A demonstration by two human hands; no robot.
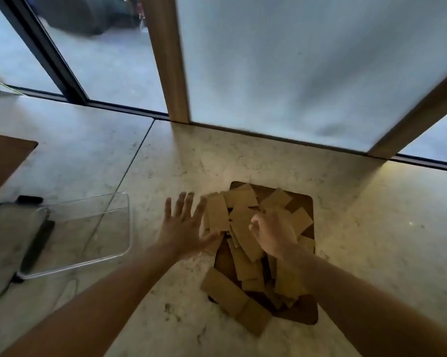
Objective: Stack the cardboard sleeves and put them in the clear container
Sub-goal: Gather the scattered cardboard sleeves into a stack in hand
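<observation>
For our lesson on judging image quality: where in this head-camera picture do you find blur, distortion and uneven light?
Head view: the frosted panel and both hands are smeared by motion blur; the left hand is spread open, but the right hand is too blurred to read its grip. The wide lens bends the wooden posts outward. A warm glow lights the counter under the panel.

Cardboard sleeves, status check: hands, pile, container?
Left hand open, fingers spread at pile edge. Right hand curled over cardboard sleeves, grip unclear. Sleeves loose, unstacked. Clear container empty, nothing blocking.
</observation>
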